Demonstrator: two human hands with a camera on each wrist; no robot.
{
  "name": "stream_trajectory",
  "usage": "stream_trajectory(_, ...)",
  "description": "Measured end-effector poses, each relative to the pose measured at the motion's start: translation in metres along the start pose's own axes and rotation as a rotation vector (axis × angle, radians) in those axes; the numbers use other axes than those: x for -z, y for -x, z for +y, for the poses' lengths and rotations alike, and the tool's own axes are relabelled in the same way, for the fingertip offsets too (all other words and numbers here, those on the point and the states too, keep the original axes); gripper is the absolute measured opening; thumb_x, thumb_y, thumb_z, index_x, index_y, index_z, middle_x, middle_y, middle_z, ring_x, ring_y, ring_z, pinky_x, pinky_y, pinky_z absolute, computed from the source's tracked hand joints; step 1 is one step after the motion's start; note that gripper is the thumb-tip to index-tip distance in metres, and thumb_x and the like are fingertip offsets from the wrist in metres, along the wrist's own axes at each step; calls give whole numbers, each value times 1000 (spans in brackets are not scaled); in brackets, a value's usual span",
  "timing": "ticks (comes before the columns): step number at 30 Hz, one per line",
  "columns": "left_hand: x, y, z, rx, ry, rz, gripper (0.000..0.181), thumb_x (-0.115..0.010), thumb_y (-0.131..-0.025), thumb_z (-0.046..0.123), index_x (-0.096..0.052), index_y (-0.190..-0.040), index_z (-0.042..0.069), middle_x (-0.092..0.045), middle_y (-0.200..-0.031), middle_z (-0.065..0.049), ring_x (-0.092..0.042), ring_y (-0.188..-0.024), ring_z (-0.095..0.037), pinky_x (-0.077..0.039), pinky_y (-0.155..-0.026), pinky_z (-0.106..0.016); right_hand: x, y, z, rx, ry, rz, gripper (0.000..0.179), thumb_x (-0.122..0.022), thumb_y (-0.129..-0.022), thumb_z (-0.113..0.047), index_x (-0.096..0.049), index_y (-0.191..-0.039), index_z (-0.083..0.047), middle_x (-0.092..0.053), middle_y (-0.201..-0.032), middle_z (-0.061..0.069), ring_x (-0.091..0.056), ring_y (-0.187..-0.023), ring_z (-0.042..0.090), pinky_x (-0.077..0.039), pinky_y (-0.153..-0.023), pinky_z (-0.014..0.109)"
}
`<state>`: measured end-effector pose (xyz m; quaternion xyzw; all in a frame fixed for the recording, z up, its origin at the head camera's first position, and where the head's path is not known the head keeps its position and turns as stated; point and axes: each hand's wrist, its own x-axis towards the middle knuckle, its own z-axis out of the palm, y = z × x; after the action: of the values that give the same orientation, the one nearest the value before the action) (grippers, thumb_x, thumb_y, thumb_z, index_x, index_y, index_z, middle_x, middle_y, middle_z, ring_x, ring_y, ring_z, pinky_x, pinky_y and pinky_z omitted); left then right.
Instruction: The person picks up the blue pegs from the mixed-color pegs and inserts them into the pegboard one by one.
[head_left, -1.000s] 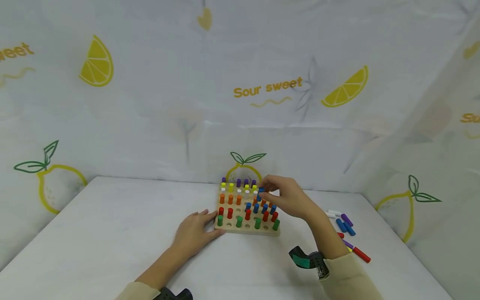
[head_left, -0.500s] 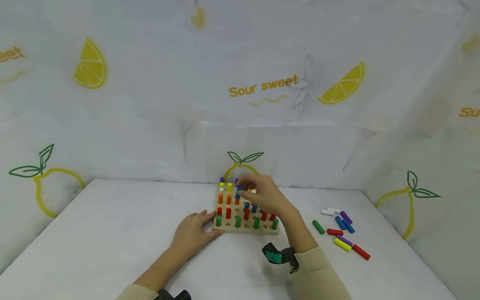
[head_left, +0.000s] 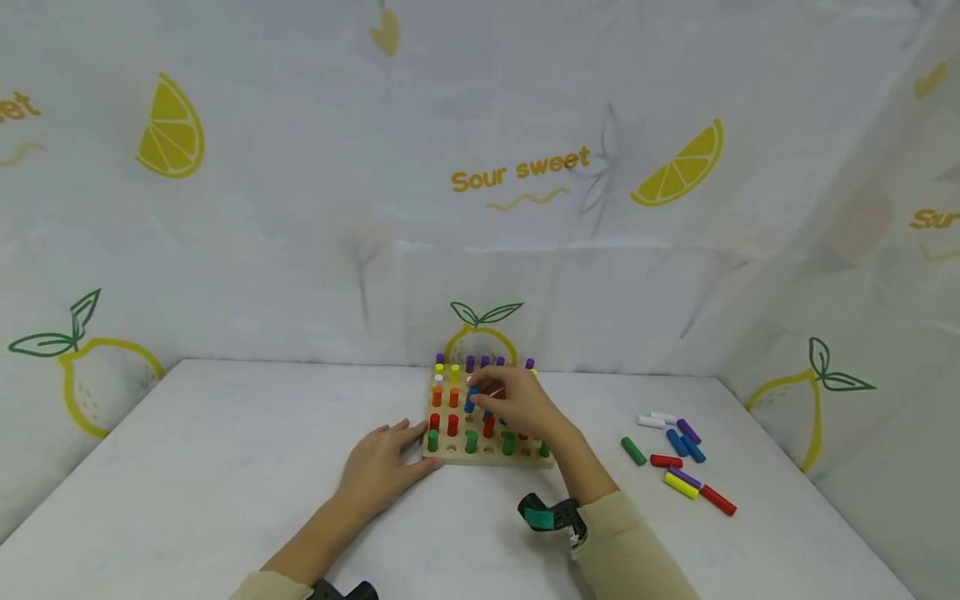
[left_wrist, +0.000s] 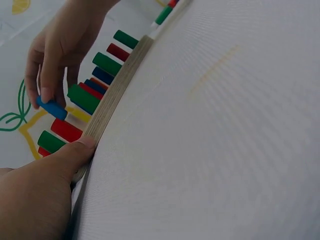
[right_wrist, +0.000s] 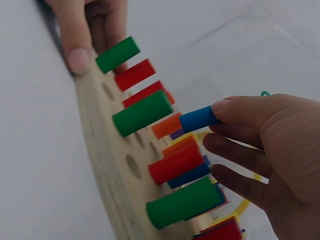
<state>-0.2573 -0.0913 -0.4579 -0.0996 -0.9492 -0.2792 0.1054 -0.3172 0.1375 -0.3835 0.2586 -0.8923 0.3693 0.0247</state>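
A wooden pegboard [head_left: 480, 457] stands at the back of the table, with rows of green, red, blue, orange, white, yellow and purple pegs in it. My left hand [head_left: 381, 471] holds its near left corner, thumb at the front edge and fingers along the left side. Between thumb and fingers, my right hand [head_left: 521, 404] pinches a blue peg [right_wrist: 199, 118] over the board's left half. In the right wrist view the peg is tilted and its lower end is close to an orange peg [right_wrist: 167, 126]. Some pegs behind the right hand are hidden in the head view.
Loose pegs lie on the table to the right: a green peg [head_left: 633, 451], a yellow peg [head_left: 681, 486], red, purple, blue and white ones. A white sheet with lemon prints [head_left: 300, 250] hangs close behind the board.
My right hand has moved left across the board with the blue peg and then lowered it. The left hand has kept its place at the board's corner.
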Motion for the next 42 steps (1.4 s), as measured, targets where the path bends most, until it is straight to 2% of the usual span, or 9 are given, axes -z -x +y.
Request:
stream_trajectory(10,1,2,0,-17,-8,8,62,-79,-82,51,-69,-131,14,-68,-133,-17,-63,-125,-41,-50,-107,-57,-11,1,11,-42,30,-16,20,-70,-96,-14,-73,-114,-10,-75,-104,0,-71,-94,14,-62,-85,30)
stream_trajectory(17,1,1,0,-34,-23,9,63,-79,-82,52,-69,-131,13,-69,-132,-16,-64,-124,-40,-50,-107,-56,-15,1,14,0,71,-7,18,-71,-95,-13,-73,-112,-9,-75,-104,1,-72,-94,14,-62,-83,29)
stream_trajectory(22,0,1,0,-32,-24,7,63,-78,-83,53,-69,-132,14,-68,-133,-17,-64,-124,-41,-50,-107,-56,-16,1,13,-15,107,3,14,-71,-95,-13,-75,-108,-12,-75,-103,0,-70,-93,13,-62,-84,31)
stream_trajectory(30,0,1,1,-29,-19,11,63,-79,-82,52,-69,-131,14,-68,-133,-18,-64,-124,-41,-50,-107,-56,-16,2,5,-61,142,-44,9,-72,-95,-16,-76,-102,-15,-75,-99,-2,-65,-90,10,-59,-84,33)
stream_trajectory(37,2,2,2,-31,-23,5,63,-79,-82,51,-69,-131,13,-68,-132,-18,-64,-124,-41,-51,-106,-56,-14,2,6,-61,143,-77,10,-70,-96,-16,-75,-104,-15,-75,-100,-3,-65,-90,9,-59,-84,31)
stream_trajectory(42,3,2,2,-22,-26,-4,63,-78,-83,52,-69,-132,14,-67,-134,-19,-63,-124,-42,-50,-106,-57,-8,3,1,-59,183,-126,14,-68,-98,-20,-76,-109,-16,-75,-103,-4,-64,-91,8,-58,-84,30)
